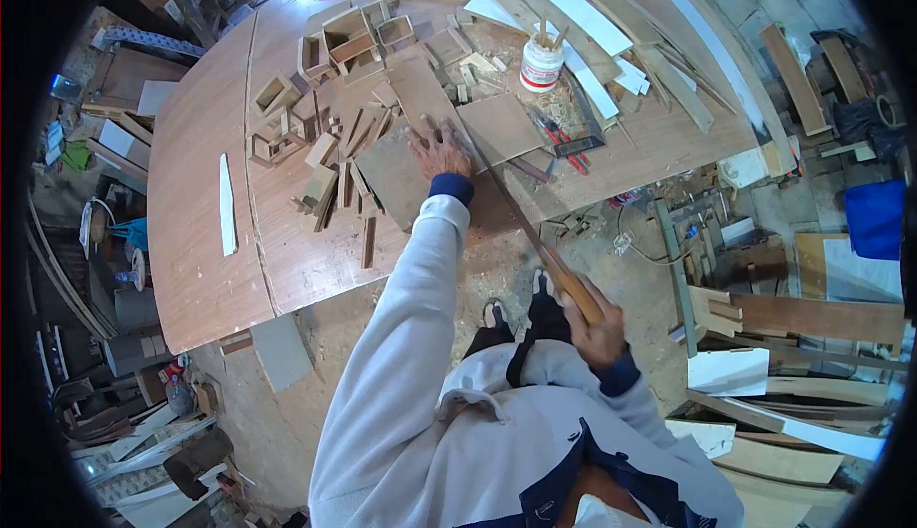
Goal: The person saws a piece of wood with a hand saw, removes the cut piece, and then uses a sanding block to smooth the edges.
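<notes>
My right hand (598, 329) is wrapped around the long wooden handle of a saw (570, 284). The narrow dark blade runs up from the table's front edge, beside a brown board (420, 90). With fingers spread, my left hand (441, 152) presses flat on the boards just left of the blade. Partly under that hand lies a greyish square panel (387, 176). Another flat brown panel (511, 129) is on the blade's right side.
Small wooden boxes (346, 43) and several offcuts (325, 179) cover the table's middle. A white tub (542, 63) holding sticks stands near red-handled pliers (573, 153) and a dark square (585, 127). Long white strips (564, 36) lie at the back. Timber (802, 318) is stacked at right.
</notes>
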### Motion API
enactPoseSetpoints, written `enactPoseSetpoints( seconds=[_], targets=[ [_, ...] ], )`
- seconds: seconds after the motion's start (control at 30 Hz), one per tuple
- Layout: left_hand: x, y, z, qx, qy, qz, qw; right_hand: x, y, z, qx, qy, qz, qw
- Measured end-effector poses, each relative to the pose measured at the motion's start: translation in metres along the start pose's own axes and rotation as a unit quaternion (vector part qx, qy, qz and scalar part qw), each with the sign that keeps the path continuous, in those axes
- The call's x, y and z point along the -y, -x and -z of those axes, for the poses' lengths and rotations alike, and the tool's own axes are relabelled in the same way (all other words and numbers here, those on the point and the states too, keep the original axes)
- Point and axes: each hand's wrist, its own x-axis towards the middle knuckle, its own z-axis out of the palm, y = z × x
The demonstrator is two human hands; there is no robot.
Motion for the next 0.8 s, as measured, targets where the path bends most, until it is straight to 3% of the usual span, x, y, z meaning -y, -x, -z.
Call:
enactPoseSetpoints(
  seconds=[0.1,0.17,0.27,0.33,0.47,0.57,0.63,0.73,0.8],
  targets=[
    [-0.001,0.0,0.005,0.012,-0.024,-0.008,1.0,0.012,0.015,0.015,0.004,-0.048,-0.045,0.998],
    [0.0,-0.001,0.002,0.007,-0.023,-0.013,1.0,-0.002,-0.009,-0.005,0.0,0.006,-0.009,1.0],
    [0.003,0.004,0.001,-0.004,-0.018,-0.014,1.0,-0.01,-0.044,-0.031,0.069,0.031,-0.065,0.995],
    [-0.001,0.003,0.004,-0.006,-0.009,-0.017,1.0,-0.011,-0.038,-0.032,0.001,-0.001,-0.038,0.999],
    [0.002,0.0,-0.002,-0.009,-0.003,-0.002,1.0,0.006,0.01,0.005,-0.031,-0.004,0.013,0.999],
    [0.002,-0.004,-0.004,-0.017,-0.004,-0.012,1.0,0.011,0.003,0.005,-0.027,-0.04,-0.018,0.999],
    [0.0,0.001,-0.002,-0.015,-0.006,-0.013,1.0,-0.009,-0.032,-0.024,0.034,-0.005,-0.091,0.995],
    [0.002,-0.004,0.002,-0.004,-0.002,-0.016,1.0,-0.02,-0.05,-0.041,-0.016,0.01,-0.012,1.0],
    [0.002,-0.002,-0.005,-0.018,-0.005,-0.002,1.0,-0.018,-0.02,-0.022,-0.028,0.027,0.028,0.999]
  ],
)
